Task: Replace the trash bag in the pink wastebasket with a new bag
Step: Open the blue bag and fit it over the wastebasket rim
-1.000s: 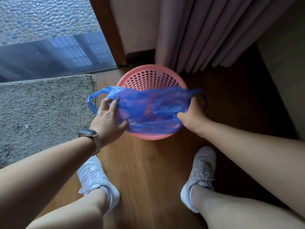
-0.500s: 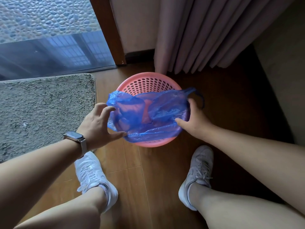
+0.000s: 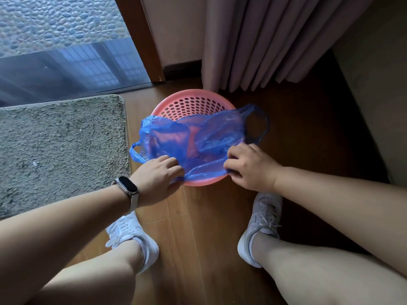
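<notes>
Looking down on a round pink plastic wastebasket with a perforated wall (image 3: 191, 104), upright on a brown wooden plank floor (image 3: 198, 227), just in front of a hanging mauve pleated curtain (image 3: 264, 40). Draped over its mouth, a thin translucent blue plastic bag (image 3: 176, 142), crumpled and only partly spread, covering the near and middle part of the opening and leaving the far inner wall bare. At the bag's right, a large handle loop (image 3: 265, 124) hanging out past the rim over the floor; at its left, a smaller handle loop (image 3: 134, 154), also outside the rim.

Pinching the bag's near edge with the left grip (image 3: 156, 179), fingers curled into the film at the basket's near-left rim; on that wrist, a dark-faced smartwatch on a pale strap (image 3: 126, 186). Pinching the same edge with the right grip (image 3: 251, 166), fingertips and thumb closed on the plastic at the near-right rim. Between the two grips, film drawn into a band across the near rim.

Lower down, two pale lace-up sneakers, left (image 3: 130, 234) and right (image 3: 264, 216), planted apart on the floor, with bare bent legs above them. To the left, a grey shaggy rug (image 3: 61, 146) flat on the floor, near the basket but apart from it. Beyond the rug, a glass door pane (image 3: 66, 62) with a dark wooden frame post (image 3: 141, 36) beside it.
</notes>
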{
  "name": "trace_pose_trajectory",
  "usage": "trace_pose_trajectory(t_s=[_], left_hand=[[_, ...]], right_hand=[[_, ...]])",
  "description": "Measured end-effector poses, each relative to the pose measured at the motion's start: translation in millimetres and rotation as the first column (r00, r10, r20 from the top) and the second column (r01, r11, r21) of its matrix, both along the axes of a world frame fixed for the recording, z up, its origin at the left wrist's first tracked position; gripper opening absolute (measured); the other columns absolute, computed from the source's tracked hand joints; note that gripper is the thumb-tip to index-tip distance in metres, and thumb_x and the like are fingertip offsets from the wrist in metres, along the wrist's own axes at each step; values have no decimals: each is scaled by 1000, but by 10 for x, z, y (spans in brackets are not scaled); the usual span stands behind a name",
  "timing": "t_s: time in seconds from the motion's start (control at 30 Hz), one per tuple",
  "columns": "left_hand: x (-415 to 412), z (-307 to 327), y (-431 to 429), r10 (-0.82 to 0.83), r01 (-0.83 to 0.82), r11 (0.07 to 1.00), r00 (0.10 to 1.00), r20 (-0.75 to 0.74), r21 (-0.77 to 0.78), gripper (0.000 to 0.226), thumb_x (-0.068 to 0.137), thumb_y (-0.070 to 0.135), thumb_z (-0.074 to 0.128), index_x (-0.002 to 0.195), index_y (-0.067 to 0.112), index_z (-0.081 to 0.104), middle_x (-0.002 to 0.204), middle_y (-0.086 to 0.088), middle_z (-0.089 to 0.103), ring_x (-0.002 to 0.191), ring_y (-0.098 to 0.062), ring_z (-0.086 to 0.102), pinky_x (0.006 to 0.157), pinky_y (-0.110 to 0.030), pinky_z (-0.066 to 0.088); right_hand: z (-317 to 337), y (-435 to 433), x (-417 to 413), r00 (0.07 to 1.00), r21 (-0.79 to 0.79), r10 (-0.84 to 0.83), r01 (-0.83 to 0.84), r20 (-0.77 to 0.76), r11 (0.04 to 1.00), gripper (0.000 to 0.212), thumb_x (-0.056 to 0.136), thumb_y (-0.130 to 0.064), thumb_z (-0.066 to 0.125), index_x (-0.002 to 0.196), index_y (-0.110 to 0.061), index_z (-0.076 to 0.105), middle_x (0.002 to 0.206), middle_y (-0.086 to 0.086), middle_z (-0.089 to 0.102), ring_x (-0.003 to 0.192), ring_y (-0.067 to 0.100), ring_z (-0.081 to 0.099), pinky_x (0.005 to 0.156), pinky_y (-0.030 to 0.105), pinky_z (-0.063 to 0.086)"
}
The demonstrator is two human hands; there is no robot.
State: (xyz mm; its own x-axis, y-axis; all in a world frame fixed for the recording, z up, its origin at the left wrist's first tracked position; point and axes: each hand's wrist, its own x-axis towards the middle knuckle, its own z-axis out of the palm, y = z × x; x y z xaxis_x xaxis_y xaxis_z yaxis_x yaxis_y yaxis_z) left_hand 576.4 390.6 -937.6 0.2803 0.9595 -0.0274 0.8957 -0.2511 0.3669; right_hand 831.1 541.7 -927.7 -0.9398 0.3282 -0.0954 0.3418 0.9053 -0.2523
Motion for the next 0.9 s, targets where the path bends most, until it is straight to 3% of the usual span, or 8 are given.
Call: trace_pose_trajectory(t_s=[0.13, 0.3, 0.43, 0.6, 0.7, 0.8, 0.9], left_hand=[[5, 6, -21, -70, 70, 997, 998, -3, 36, 16, 92, 25, 48, 84, 14, 57, 76, -3, 56, 68, -28, 54, 53, -39, 49], [35, -33, -121, -367, 378, 924, 919, -145, 55, 3, 87, 14, 56, 89, 14, 58, 77, -3, 55, 65, -26, 52, 48, -35, 44], [19, -104, -191, -346, 380, 920, 904, -251, 97, 9, 90, 11, 56, 84, 15, 62, 77, -4, 55, 59, -24, 51, 44, -34, 42], [-144, -106, -179, -199, 245, 958, 941, -274, 146, 19, 95, 15, 49, 91, 13, 68, 82, -5, 60, 62, -26, 55, 45, -35, 44], [-272, -52, -141, -94, 126, 985, 964, -247, 116, 29, 89, 23, 48, 106, 11, 68, 90, -8, 65, 69, -31, 63, 48, -35, 50], [-254, 14, -67, 201, -195, 978, 975, -93, 67, 35, 92, 36, 45, 106, 14, 67, 94, -7, 68, 74, -32, 68, 52, -33, 51], [-185, -19, 49, 587, -574, 806, 807, 69, -142, 27, 91, 43, 49, 89, 23, 67, 85, -1, 66, 73, -26, 63, 61, -30, 44]], right_hand=[[34, -11, -35, 998, -133, -57, 58, 14, 989, 9, 77, -18, 68, 81, -19, 60, 89, 1, 55, 85, 24, 54, 74, 38, 41], [30, -33, 32, 995, -139, 67, -56, 74, 989, 7, 75, -19, 68, 80, -21, 64, 94, 3, 52, 90, 25, 53, 73, 33, 33], [21, -29, 65, 994, -118, 54, -42, 99, 992, 4, 80, -21, 68, 83, -22, 69, 106, 5, 54, 100, 29, 54, 82, 40, 43], [-28, -27, 31, 986, -221, -166, 160, -5, 962, 7, 79, -16, 67, 85, -13, 68, 117, 10, 58, 112, 29, 54, 92, 47, 47], [-20, -7, -62, 918, -302, -391, 356, -65, 885, 18, 80, -18, 69, 94, -8, 62, 120, 12, 55, 115, 27, 51, 101, 32, 39], [-5, 23, -195, 804, -330, -580, 517, -130, 790, 35, 79, -20, 73, 106, -5, 58, 120, 13, 49, 112, 23, 48, 96, 23, 35], [4, 42, -354, 652, -422, -753, 658, -95, 623, 49, 77, -23, 77, 116, -4, 54, 122, 12, 42, 108, 18, 47, 93, 19, 39]])
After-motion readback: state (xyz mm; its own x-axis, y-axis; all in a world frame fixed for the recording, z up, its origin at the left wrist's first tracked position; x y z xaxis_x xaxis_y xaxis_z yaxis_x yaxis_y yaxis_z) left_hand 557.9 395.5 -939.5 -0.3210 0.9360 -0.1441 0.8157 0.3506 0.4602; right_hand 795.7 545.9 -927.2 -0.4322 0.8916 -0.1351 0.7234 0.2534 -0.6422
